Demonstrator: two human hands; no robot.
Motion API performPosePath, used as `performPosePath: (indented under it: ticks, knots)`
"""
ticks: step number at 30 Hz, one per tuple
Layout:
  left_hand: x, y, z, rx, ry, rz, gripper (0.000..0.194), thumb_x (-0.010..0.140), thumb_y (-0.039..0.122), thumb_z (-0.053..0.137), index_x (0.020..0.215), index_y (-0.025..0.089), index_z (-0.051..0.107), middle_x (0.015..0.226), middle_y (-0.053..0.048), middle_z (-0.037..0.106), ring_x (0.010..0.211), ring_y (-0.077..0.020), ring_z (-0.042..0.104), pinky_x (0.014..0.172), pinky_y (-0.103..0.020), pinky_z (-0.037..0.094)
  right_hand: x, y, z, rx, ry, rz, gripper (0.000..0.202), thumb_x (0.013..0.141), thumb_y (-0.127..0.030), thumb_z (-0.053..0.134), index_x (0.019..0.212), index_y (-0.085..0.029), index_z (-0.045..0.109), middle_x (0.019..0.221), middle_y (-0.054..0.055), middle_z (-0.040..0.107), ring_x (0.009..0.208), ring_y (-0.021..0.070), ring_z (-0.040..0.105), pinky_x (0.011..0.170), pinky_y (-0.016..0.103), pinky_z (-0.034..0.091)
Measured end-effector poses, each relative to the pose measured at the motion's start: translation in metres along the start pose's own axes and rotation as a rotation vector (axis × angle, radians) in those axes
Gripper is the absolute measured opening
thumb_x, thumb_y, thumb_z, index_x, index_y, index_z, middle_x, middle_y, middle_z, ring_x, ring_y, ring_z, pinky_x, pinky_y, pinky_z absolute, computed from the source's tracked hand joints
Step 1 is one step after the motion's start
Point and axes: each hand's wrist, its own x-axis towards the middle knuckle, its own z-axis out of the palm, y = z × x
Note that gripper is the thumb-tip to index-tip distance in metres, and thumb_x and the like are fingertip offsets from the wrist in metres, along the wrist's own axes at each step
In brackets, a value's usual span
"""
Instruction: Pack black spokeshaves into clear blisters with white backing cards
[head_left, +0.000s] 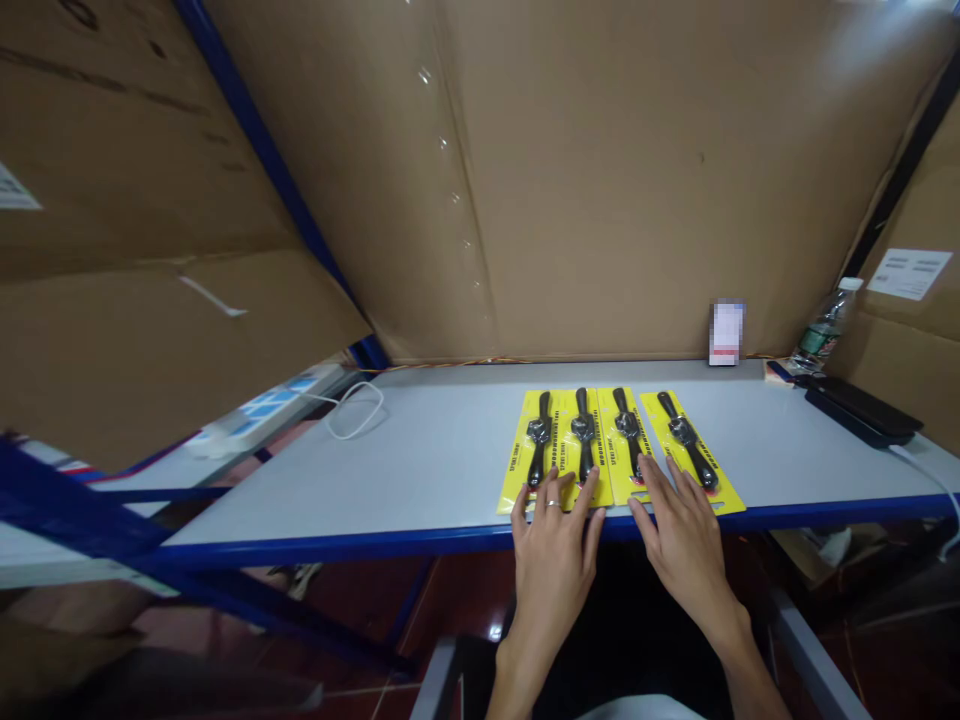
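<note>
Several yellow packages, each with a black two-handled tool, lie side by side near the table's front edge. My left hand (pixel 556 545), a ring on one finger, rests with spread fingers on the lower ends of the leftmost package (pixel 520 470) and the one beside it (pixel 568 455). My right hand (pixel 682 535) has its fingers apart over the lower parts of the third package (pixel 613 455) and the rightmost package (pixel 718 488). The rightmost one is angled away from the others. Neither hand grips anything.
On the grey table (pixel 435 450), a white cable (pixel 346 436) lies left by a power strip (pixel 277 400). At the back right are an upright phone-like card (pixel 726 333), a plastic bottle (pixel 823 328) and a black device (pixel 862 410). Cardboard (pixel 600 180) walls the back.
</note>
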Motion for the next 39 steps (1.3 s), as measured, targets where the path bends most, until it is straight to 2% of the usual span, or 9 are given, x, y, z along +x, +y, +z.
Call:
performPosePath:
  ticks: [4, 7, 11, 18, 22, 25, 30, 34, 39]
  knots:
    - [-0.0008, -0.0010, 0.0017, -0.011, 0.009, -0.014, 0.047, 0.104, 0.030, 0.049, 0.150, 0.024, 0.051, 0.136, -0.015, 0.065, 0.135, -0.0299, 0.055, 0.113, -0.054, 0.034, 0.0002, -0.0009, -0.0006, 0.017, 0.040, 0.025, 0.064, 0.108, -0.043, 0.040, 0.164, -0.015, 0.026, 0.155, 0.013, 0.052, 0.143, 0.0305, 0.049, 0.116, 0.049, 0.041]
    - [-0.0008, -0.0020, 0.0024, -0.012, 0.023, -0.015, 0.047, 0.104, 0.031, 0.050, 0.149, 0.019, 0.051, 0.137, -0.015, 0.065, 0.135, -0.0304, 0.054, 0.114, -0.054, 0.032, 0.0001, -0.0008, -0.0009, 0.017, 0.025, 0.008, 0.057, 0.109, -0.041, 0.039, 0.161, -0.018, 0.036, 0.152, 0.011, 0.055, 0.143, 0.0295, 0.050, 0.117, 0.049, 0.039]
    - [-0.0008, -0.0020, 0.0023, -0.019, 0.017, -0.008, 0.045, 0.104, 0.031, 0.049, 0.148, 0.020, 0.053, 0.136, -0.015, 0.065, 0.135, -0.0305, 0.054, 0.114, -0.053, 0.031, -0.0005, 0.0000, -0.0006, 0.006, 0.004, -0.006, 0.051, 0.109, -0.040, 0.038, 0.154, -0.019, 0.048, 0.150, 0.009, 0.058, 0.143, 0.0298, 0.049, 0.117, 0.049, 0.039]
    - [-0.0002, -0.0004, 0.0034, -0.044, 0.036, -0.022, 0.046, 0.103, 0.030, 0.049, 0.148, 0.020, 0.051, 0.137, -0.014, 0.065, 0.135, -0.0304, 0.054, 0.114, -0.052, 0.030, -0.0008, -0.0010, -0.0012, 0.010, 0.028, 0.017, 0.060, 0.108, -0.042, 0.039, 0.163, -0.018, 0.032, 0.152, 0.012, 0.055, 0.143, 0.0293, 0.049, 0.116, 0.049, 0.040]
    - [0.0000, -0.0003, 0.0050, -0.051, 0.054, -0.060, 0.050, 0.103, 0.031, 0.051, 0.152, 0.019, 0.046, 0.137, -0.015, 0.065, 0.133, -0.0298, 0.056, 0.113, -0.051, 0.032, -0.0006, -0.0007, -0.0010, 0.005, 0.009, -0.002, 0.054, 0.109, -0.041, 0.038, 0.159, -0.020, 0.040, 0.151, 0.009, 0.057, 0.144, 0.0289, 0.049, 0.117, 0.049, 0.038]
    - [-0.0001, -0.0009, 0.0052, -0.034, 0.040, -0.028, 0.045, 0.104, 0.030, 0.049, 0.147, 0.021, 0.053, 0.136, -0.014, 0.066, 0.135, -0.0305, 0.055, 0.113, -0.052, 0.031, -0.0007, -0.0003, -0.0005, 0.001, 0.016, 0.010, 0.057, 0.108, -0.041, 0.038, 0.161, -0.017, 0.036, 0.153, 0.010, 0.055, 0.143, 0.0293, 0.049, 0.117, 0.049, 0.038]
    - [0.0000, -0.0005, 0.0041, -0.036, 0.051, -0.054, 0.050, 0.104, 0.032, 0.050, 0.152, 0.021, 0.047, 0.138, -0.014, 0.065, 0.133, -0.0292, 0.056, 0.113, -0.051, 0.033, -0.0007, -0.0007, -0.0012, 0.011, 0.013, 0.001, 0.054, 0.109, -0.041, 0.038, 0.158, -0.020, 0.042, 0.149, 0.009, 0.059, 0.143, 0.0292, 0.049, 0.117, 0.049, 0.038]
    - [-0.0004, -0.0001, 0.0034, -0.048, 0.044, -0.042, 0.046, 0.103, 0.031, 0.051, 0.149, 0.022, 0.052, 0.136, -0.014, 0.066, 0.134, -0.0295, 0.055, 0.114, -0.051, 0.032, -0.0008, -0.0016, -0.0020, 0.016, 0.024, 0.020, 0.058, 0.108, -0.041, 0.038, 0.162, -0.019, 0.034, 0.151, 0.011, 0.056, 0.142, 0.0286, 0.050, 0.116, 0.048, 0.038]
    - [-0.0008, -0.0012, 0.0035, -0.047, 0.035, -0.036, 0.045, 0.103, 0.031, 0.050, 0.147, 0.021, 0.053, 0.137, -0.014, 0.066, 0.135, -0.0297, 0.055, 0.114, -0.051, 0.031, -0.0011, -0.0018, -0.0011, 0.024, 0.029, 0.017, 0.057, 0.109, -0.042, 0.037, 0.160, -0.017, 0.037, 0.151, 0.012, 0.057, 0.141, 0.0289, 0.051, 0.116, 0.048, 0.036]
